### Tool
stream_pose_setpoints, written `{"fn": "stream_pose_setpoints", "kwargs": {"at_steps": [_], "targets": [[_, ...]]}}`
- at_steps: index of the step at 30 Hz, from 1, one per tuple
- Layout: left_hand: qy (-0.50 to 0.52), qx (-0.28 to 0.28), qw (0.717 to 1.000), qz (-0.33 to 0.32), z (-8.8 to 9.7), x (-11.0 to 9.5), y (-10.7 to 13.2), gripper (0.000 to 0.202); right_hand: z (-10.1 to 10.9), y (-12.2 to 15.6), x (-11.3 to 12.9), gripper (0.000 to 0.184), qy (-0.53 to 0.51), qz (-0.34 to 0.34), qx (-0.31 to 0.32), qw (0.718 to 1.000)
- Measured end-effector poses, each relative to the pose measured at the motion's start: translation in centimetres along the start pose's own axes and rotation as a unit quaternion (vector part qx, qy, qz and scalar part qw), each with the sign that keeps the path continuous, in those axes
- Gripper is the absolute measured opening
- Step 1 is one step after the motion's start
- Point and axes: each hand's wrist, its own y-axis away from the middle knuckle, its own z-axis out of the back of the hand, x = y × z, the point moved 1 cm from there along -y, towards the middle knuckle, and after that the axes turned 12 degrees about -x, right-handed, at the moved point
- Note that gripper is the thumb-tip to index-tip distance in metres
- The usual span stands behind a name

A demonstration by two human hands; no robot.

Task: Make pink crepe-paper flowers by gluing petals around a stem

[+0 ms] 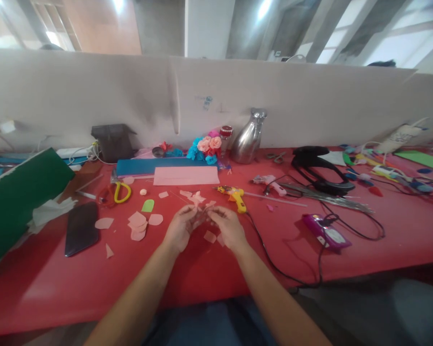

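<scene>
From the head camera, looking down over the red table [346, 259], both hands meet just in front of the person. The left hand [182, 228] and the right hand [228, 227] have their fingertips drawn together on a small pink paper piece [202, 214]. It is held a little above the tabletop, and its shape is too blurred to make out. Some work looks done already: a loose heap of cut pink petals [139, 223] lies left of the hands, a pink scrap [210, 236] lies between the wrists, and a cluster of finished paper flowers [206, 146] stands at the back beside a silver vase [248, 137]. Much looks unused too, I judge: the pink sheet [186, 176] lies flat and whole, with a blue sheet [147, 166] behind it. The glue gun [234, 196] rests just beyond the right hand and the scissors [117, 192] farther left, neither touched.
</scene>
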Motion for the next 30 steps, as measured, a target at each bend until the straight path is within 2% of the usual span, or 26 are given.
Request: {"fn": "stream_pose_setpoints", "kwargs": {"at_steps": [5,8,13,16,25,30], "targets": [[-0.015,0.014,1.000,-0.016,0.1,0.2,-0.1,0.009,-0.6,0.0,-0.1,0.014,0.009,0.011,-0.004,1.000],[-0.017,0.004,1.000,-0.014,0.1,0.3,-0.5,0.009,-0.9,-0.2,-0.2,0.013,0.005,0.023,0.005,1.000],[0.004,0.020,1.000,0.019,-0.4,0.0,-0.8,0.005,-0.5,-0.8,-0.4,0.012,-0.084,-0.043,0.063,0.994],[0.007,0.018,0.999,0.035,-0.3,-0.2,-1.0,0.002,-0.1,-1.2,-0.4,0.011,-0.106,-0.055,0.078,0.990],[0.021,0.002,1.000,0.023,0.2,0.0,-0.4,0.005,-0.1,-0.2,-0.1,0.018,-0.046,0.026,0.032,0.998],[0.007,0.013,0.999,0.029,0.2,0.0,-0.2,0.003,0.0,-0.3,-0.4,0.021,0.051,0.098,0.006,0.994]]}}
